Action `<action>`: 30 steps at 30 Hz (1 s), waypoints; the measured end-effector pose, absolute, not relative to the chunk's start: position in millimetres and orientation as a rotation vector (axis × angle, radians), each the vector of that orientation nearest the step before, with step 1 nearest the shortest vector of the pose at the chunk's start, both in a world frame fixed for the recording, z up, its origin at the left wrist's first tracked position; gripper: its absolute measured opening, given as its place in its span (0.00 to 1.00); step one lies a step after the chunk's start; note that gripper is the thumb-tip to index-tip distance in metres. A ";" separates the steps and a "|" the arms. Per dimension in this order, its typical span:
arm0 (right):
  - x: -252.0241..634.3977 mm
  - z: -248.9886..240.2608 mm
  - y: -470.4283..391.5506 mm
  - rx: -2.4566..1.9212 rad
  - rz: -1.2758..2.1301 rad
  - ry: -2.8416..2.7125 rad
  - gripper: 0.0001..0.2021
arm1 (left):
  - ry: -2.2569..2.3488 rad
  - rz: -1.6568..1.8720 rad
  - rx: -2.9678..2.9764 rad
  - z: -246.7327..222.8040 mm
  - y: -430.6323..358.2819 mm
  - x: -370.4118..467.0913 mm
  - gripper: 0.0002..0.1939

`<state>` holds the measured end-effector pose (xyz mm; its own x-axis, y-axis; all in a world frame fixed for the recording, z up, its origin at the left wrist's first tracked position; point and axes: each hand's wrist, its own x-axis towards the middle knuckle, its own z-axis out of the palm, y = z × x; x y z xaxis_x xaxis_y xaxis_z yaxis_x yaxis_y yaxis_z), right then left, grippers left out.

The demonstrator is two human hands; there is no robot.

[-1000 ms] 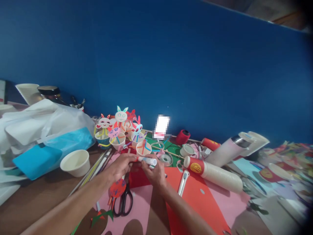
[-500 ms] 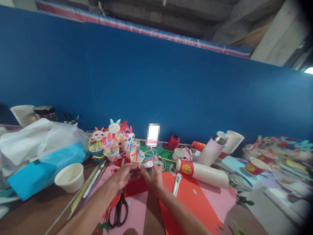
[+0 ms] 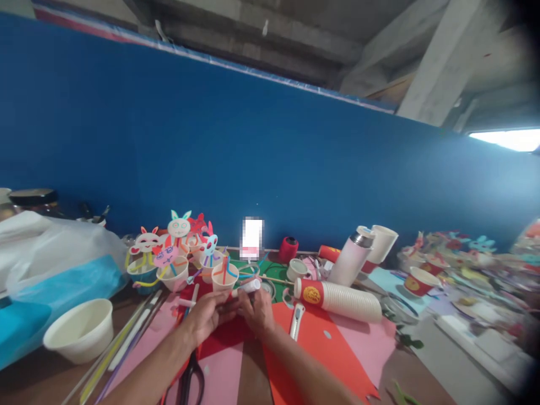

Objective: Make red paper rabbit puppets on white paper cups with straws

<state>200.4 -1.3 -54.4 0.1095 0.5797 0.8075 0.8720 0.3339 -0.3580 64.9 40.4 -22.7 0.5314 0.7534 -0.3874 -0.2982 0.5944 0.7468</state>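
My left hand [image 3: 208, 318] and my right hand [image 3: 258, 312] meet over the red paper, just in front of a paper cup [image 3: 225, 274] with orange and blue pipe cleaners in it. A white marker-like tube [image 3: 248, 286] lies across the fingers of my right hand, its tip pointing right. The fingers of my left hand are bent toward its other end; what they hold, if anything, is too small to make out. Cups with animal-face figures [image 3: 179, 226] stand behind my left hand.
Black-handled scissors [image 3: 192, 379] lie below my left forearm. A white cutter [image 3: 297, 322] rests on orange paper [image 3: 314, 354]. Stacked paper cups [image 3: 350, 301] and a flask [image 3: 352, 259] are at right. A white bowl [image 3: 80, 332] and plastic bag [image 3: 63, 253] are at left.
The view has shifted, so the bowl and figures appear farther left. My hands stay together with the white tube; their fingers have moved slightly.
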 end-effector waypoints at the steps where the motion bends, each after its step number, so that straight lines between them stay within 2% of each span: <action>1: 200.5 -54.4 -1.5 -1.357 -0.337 -1.581 0.11 | 0.779 0.686 0.672 -22.6 40.7 64.4 0.05; 14: 199.6 -47.8 -2.5 -1.204 -0.220 -1.761 0.06 | 0.815 0.659 0.689 -20.6 40.6 58.8 0.06; 24: 197.8 -49.2 -2.0 -1.177 -0.204 -1.760 0.06 | 0.864 0.631 0.698 -13.6 40.3 57.3 0.06; 30: 199.1 -42.2 -2.2 -1.198 -0.174 -1.779 0.06 | 0.866 0.630 0.690 -11.5 36.5 59.8 0.02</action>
